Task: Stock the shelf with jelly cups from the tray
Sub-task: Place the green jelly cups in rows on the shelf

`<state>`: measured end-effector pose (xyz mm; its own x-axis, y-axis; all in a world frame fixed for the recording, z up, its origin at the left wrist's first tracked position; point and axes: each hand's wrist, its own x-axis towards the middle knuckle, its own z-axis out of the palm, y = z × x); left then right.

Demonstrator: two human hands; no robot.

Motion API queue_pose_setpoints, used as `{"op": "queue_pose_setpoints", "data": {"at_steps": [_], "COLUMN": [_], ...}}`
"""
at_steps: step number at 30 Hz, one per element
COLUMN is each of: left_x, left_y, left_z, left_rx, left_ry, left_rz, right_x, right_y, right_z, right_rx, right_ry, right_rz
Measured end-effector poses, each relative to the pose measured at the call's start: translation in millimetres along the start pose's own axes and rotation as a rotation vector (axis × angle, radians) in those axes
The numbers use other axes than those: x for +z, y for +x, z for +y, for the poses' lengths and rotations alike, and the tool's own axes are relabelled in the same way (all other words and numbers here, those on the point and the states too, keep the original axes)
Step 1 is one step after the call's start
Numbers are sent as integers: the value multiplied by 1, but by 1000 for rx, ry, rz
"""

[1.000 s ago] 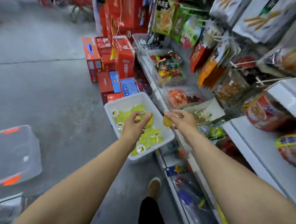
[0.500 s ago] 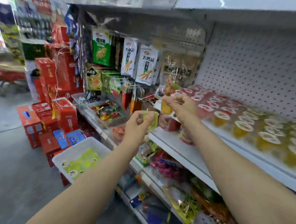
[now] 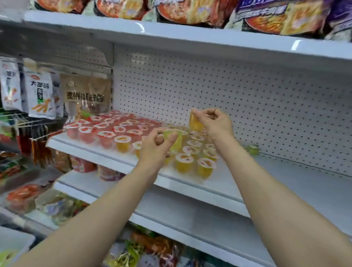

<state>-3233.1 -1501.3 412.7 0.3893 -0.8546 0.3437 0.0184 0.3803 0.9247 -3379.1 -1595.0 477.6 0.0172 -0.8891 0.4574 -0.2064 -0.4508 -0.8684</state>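
My left hand (image 3: 156, 146) pinches a yellow-green jelly cup (image 3: 175, 140) just above the front rows of cups on the white shelf (image 3: 292, 183). My right hand (image 3: 214, 122) holds an orange jelly cup (image 3: 195, 122) higher up, over the back of the orange group. Red jelly cups (image 3: 109, 126) fill the shelf's left part and orange jelly cups (image 3: 196, 155) stand to their right. One green cup (image 3: 253, 149) stands alone by the pegboard. The white tray (image 3: 17, 239) shows only as a corner at the bottom left.
Bare shelf surface extends to the right of the orange cups. A pegboard wall (image 3: 256, 109) backs the shelf. Noodle packs (image 3: 180, 4) sit on the shelf above. Hanging snack bags (image 3: 40, 94) are at the left, and packaged goods fill the lower shelves (image 3: 152, 256).
Both hands rose from the tray to the shelf, each carrying a jelly cup. The view swung up and right, so the tray has dropped to the bottom left corner.
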Motion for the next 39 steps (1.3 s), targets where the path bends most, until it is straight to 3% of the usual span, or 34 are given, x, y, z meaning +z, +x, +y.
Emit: {"op": "queue_pose_setpoints", "data": {"at_steps": [10,21,33,37,39], "left_x": [121,143,158,177,187], "left_y": [23,59,81,85,88], "left_z": [-22,-31,-37,-38,-38], "left_rx": [12,-35,-101,-144,-165], "left_ry": [-50,-49,-12,0,20], "left_rz": [-131,-193,-235,-264,-259], "right_x": [-117,-115,-110,-125,-135], "right_y": [48,72,83,84,83], "right_z": [109,192,196,168,144], "right_rx": [73,240,223,198,245], "right_ry": [-265,-333,-359,-170,115], "right_rz": [139,119,97,144,17]}}
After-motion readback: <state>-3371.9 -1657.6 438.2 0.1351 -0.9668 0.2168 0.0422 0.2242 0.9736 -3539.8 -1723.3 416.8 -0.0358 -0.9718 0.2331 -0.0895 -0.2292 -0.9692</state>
